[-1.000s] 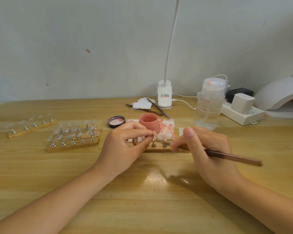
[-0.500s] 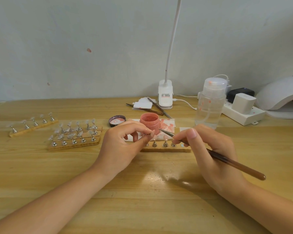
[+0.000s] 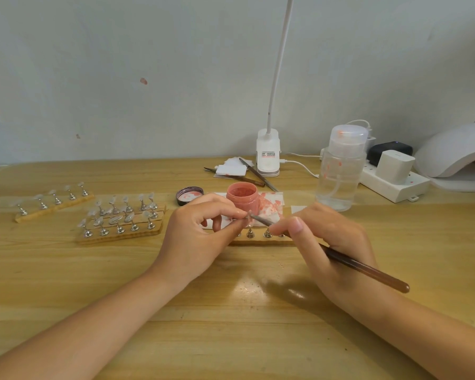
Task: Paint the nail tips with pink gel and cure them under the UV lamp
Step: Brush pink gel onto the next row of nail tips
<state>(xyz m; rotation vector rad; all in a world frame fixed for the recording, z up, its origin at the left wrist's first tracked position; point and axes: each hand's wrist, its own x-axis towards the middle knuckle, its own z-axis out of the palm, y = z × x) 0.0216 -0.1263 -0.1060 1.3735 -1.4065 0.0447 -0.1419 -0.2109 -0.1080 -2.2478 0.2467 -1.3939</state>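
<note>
My left hand (image 3: 200,234) pinches a small clear nail tip (image 3: 248,218) between thumb and forefinger, just above a wooden holder strip (image 3: 261,240) with metal pegs. My right hand (image 3: 329,242) grips a brown brush (image 3: 365,268) like a pen; its bristle end touches the nail tip. An open jar of pink gel (image 3: 243,199) stands right behind, on stained white paper (image 3: 272,205), with its lid (image 3: 189,194) to the left. The white UV lamp (image 3: 458,152) sits at the far right edge.
Two more wooden strips with clear nail tips on pegs lie at left (image 3: 54,201) and centre-left (image 3: 121,218). A clear pump bottle (image 3: 340,171), a power strip with plugs (image 3: 392,179), a clip lamp base (image 3: 268,153) and spare tools on wipes (image 3: 239,171) stand along the back.
The right hand lifted the brush from the holder strip and turned its tip up-left onto the nail tip held in the left hand. The left hand has hardly moved.
</note>
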